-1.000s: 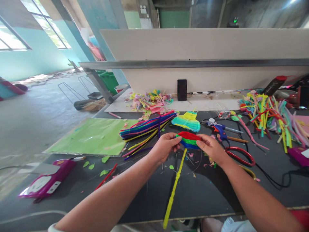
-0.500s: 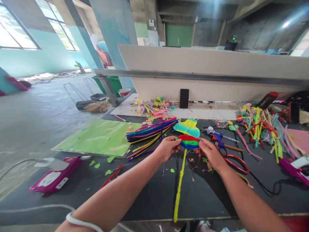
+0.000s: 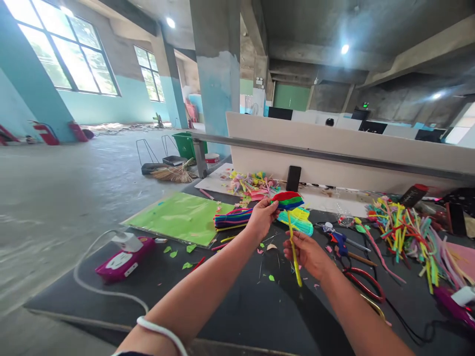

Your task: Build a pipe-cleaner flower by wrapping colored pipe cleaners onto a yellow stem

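My left hand (image 3: 264, 216) pinches the left edge of a flat pipe-cleaner piece (image 3: 288, 200) striped red, green and blue. From its underside hangs a yellow pipe-cleaner stem (image 3: 294, 252), and the fingers of my right hand (image 3: 307, 253) are closed around that stem partway down. The striped piece is held up above the table. Just behind and below it lies a turquoise and yellow pipe-cleaner shape (image 3: 299, 221). To the left of my left hand is a bundle of dark and bright pipe cleaners (image 3: 232, 219), partly covered by the hand.
Right of my hands lie a blue glue gun (image 3: 339, 242) and red-handled scissors (image 3: 365, 284). A heap of coloured pipe cleaners (image 3: 404, 232) is farther right. Green sheets (image 3: 181, 217) and a purple power strip (image 3: 124, 259) lie left. A phone (image 3: 293, 178) leans at the back.
My right hand has moved from the striped piece's right edge down onto the yellow stem. The piece has risen, and its stem now tilts. The camera view has tipped up and turned left.
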Available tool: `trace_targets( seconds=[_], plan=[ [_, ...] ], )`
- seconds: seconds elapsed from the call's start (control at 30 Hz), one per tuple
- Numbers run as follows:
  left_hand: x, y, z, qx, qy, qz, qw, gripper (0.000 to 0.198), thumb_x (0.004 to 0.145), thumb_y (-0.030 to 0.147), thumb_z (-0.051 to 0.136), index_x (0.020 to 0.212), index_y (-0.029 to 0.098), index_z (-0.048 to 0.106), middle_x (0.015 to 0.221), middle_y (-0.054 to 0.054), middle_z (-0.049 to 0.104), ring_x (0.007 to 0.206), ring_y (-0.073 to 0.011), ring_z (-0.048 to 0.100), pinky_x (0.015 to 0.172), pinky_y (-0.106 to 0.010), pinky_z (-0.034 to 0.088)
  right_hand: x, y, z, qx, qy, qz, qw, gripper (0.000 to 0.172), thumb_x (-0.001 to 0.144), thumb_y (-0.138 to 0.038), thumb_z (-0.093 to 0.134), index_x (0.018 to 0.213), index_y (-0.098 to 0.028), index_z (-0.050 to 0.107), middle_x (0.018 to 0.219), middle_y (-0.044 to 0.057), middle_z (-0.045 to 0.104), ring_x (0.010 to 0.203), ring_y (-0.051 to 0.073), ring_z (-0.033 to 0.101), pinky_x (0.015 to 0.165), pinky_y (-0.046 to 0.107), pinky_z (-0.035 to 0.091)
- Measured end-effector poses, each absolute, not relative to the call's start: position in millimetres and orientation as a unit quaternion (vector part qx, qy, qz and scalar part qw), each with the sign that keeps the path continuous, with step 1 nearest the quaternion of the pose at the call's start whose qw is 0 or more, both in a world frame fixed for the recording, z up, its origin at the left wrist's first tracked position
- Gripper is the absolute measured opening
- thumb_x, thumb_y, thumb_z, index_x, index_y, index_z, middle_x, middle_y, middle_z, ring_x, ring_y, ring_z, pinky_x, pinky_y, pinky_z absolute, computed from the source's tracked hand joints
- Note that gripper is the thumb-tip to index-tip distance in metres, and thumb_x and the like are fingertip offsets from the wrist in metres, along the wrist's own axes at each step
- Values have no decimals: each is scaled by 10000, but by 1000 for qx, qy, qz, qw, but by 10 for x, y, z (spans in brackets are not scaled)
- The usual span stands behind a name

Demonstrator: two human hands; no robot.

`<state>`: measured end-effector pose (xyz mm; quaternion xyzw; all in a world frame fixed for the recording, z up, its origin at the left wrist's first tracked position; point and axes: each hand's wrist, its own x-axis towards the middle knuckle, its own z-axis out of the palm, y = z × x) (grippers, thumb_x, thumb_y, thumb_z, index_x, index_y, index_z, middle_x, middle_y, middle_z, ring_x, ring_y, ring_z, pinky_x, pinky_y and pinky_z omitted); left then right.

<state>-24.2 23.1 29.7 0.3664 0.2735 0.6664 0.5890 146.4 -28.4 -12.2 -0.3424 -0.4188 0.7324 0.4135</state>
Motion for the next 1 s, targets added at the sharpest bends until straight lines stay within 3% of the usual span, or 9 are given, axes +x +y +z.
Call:
trace_targets(
  seconds=[0.13, 0.23, 0.57, 0.67, 0.8, 1.0],
  plan=[
    [-299, 187, 316, 392, 264, 657, 587, 372, 689, 417, 755, 840, 116, 597, 670, -24, 626, 571, -77, 570, 569, -196, 453, 1415, -209, -245, -320, -403, 742, 430, 304, 708, -389, 757, 884, -166, 648, 631, -32, 566, 472, 54, 474, 424, 175, 367],
    [-323, 157, 256, 417, 289, 640, 577, 387, 723, 476, 705, 823, 121, 588, 716, -50, 649, 591, -101, 595, 583, -227, 481, 1392, -180, -344, -330, -398, 723, 459, 317, 672, -402, 781, 845, -167, 658, 601, -41, 532, 454, 40, 411, 386, 156, 277],
    [-238, 199, -8, 404, 341, 640, 557, 360, 675, 454, 731, 712, 125, 590, 653, -43, 650, 536, -119, 601, 542, -250, 490, 1365, -226, -538, -342, -404, 699, 482, 308, 677, -425, 764, 814, -162, 681, 585, -41, 501, 425, 33, 343, 364, 166, 233],
    [-295, 258, 27, 419, 362, 621, 555, 382, 697, 481, 708, 773, 120, 607, 723, -62, 667, 591, -136, 630, 589, -274, 519, 1421, -206, -512, -349, -386, 697, 494, 300, 669, -409, 772, 816, -165, 679, 587, -39, 501, 430, 40, 362, 362, 169, 256],
    [-666, 361, 257, 449, 408, 661, 441, 521, 712, 423, 709, 1151, 180, 568, 912, -41, 679, 698, -125, 648, 637, -250, 514, 1529, -155, -457, -346, -358, 677, 541, 275, 690, -377, 764, 854, -176, 673, 642, -21, 549, 478, 57, 434, 399, 181, 344],
    [-1321, 474, 279, 600, 549, 536, 226, 213, 719, 301, 648, 854, 141, 685, 694, -7, 656, 622, -119, 583, 599, -231, 458, 1535, -199, -435, -354, -368, 702, 497, 274, 723, -390, 729, 880, -173, 672, 651, -14, 559, 477, 72, 442, 375, 194, 349]
  ],
)
